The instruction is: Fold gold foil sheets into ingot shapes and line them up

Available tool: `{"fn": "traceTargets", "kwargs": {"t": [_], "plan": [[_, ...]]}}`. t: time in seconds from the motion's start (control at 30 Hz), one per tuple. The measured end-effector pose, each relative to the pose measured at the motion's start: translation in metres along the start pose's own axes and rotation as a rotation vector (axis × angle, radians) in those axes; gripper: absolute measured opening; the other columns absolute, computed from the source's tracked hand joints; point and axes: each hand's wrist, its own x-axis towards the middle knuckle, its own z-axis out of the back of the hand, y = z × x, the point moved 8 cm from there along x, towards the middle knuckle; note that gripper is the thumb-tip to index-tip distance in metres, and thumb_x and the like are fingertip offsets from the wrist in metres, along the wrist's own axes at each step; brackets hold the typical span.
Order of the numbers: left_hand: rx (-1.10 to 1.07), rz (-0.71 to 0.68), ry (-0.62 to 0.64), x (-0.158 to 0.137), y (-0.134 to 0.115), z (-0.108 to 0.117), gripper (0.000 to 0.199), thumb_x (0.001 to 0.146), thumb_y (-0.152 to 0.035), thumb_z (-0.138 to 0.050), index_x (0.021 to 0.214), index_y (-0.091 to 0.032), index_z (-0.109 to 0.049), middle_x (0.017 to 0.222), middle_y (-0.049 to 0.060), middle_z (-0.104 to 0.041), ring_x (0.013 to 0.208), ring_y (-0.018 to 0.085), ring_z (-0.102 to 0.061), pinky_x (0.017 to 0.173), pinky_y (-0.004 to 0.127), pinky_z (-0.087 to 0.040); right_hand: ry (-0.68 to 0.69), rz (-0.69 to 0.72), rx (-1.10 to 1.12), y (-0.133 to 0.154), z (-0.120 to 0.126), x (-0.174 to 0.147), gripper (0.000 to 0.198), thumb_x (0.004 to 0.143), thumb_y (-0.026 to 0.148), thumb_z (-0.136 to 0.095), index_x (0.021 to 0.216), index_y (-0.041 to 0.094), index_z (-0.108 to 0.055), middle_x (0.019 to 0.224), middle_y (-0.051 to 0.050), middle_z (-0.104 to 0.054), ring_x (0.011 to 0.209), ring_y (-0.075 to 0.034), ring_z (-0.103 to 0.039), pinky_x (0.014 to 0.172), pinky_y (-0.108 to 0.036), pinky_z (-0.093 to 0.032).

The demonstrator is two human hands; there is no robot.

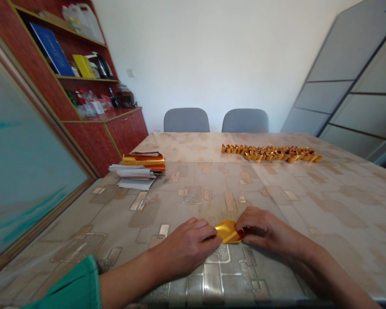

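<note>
Between my hands, low over the near part of the table, is a folded piece of shiny gold foil paper [227, 231]. My left hand [193, 242] pinches its left end between thumb and fingers. At the other end, my right hand [263, 227] grips the paper, with the fingertips partly hidden behind the fold. A reddish tint shows at the paper's right side. Farther off at the right lie rows of small folded gold paper pieces [276, 153]. On the left rests a stack of gold foil sheets [144, 162] with white-backed paper sheets [137, 183] beside it.
A patterned cover lies over the table [180, 206]. Two grey chairs [186, 120] stand at the far edge against the white wall. To the left is a red-brown shelf cabinet [125, 128] with bottles, a kettle and boxes. Grey panelled doors [334, 64] rise at the right.
</note>
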Motion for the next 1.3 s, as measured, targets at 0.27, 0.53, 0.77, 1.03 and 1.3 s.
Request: {"fn": "traceTargets", "kwargs": {"t": [0.27,0.53,0.77,1.03,1.3], "plan": [[-0.024,0.013,0.065,0.000,0.001,-0.005,0.022,0.102,-0.023,-0.042,0.114,-0.017,-0.061,0.099,0.007,-0.064,0.089,0.020,-0.057,0.080,0.032,-0.047,-0.015,-0.086,0.129,-0.021,0.002,0.012,0.017,0.094,0.029,-0.061,0.090,0.019,-0.074,0.084,-0.005,-0.074,0.079,-0.019,-0.067,0.073,-0.029,-0.050],[-0.078,0.010,0.037,0.001,0.001,-0.001,0.022,0.102,-0.022,-0.044,0.112,-0.017,-0.062,0.100,0.008,-0.066,0.091,0.020,-0.058,0.082,0.033,-0.049,-0.065,-0.158,0.117,-0.037,-0.003,0.017,0.012,0.091,0.022,-0.062,0.089,0.019,-0.073,0.081,-0.003,-0.072,0.073,-0.018,-0.064,0.066,-0.027,-0.048],[-0.061,-0.004,0.027,0.002,0.001,0.001,0.019,0.100,-0.021,-0.047,0.109,-0.018,-0.063,0.097,0.008,-0.066,0.088,0.020,-0.058,0.081,0.032,-0.048,-0.110,-0.139,0.050,-0.031,-0.002,0.027,0.008,0.088,0.022,-0.066,0.084,0.020,-0.073,0.080,-0.003,-0.070,0.078,-0.019,-0.062,0.073,-0.030,-0.046],[-0.058,-0.001,0.010,0.001,0.003,-0.001,0.017,0.098,-0.022,-0.049,0.108,-0.018,-0.063,0.097,0.008,-0.066,0.088,0.020,-0.058,0.080,0.032,-0.048,-0.154,-0.147,0.026,-0.034,-0.005,0.027,0.003,0.085,0.018,-0.069,0.085,0.020,-0.070,0.084,-0.003,-0.069,0.081,-0.020,-0.062,0.078,-0.032,-0.047],[-0.074,0.016,0.040,0.004,0.003,0.001,0.017,0.100,-0.021,-0.046,0.104,-0.017,-0.062,0.094,0.007,-0.066,0.087,0.020,-0.059,0.079,0.032,-0.048,-0.170,-0.162,0.006,-0.036,-0.005,0.027,0.005,0.084,0.014,-0.068,0.083,0.020,-0.068,0.083,-0.002,-0.068,0.080,-0.020,-0.062,0.075,-0.032,-0.047]]}}
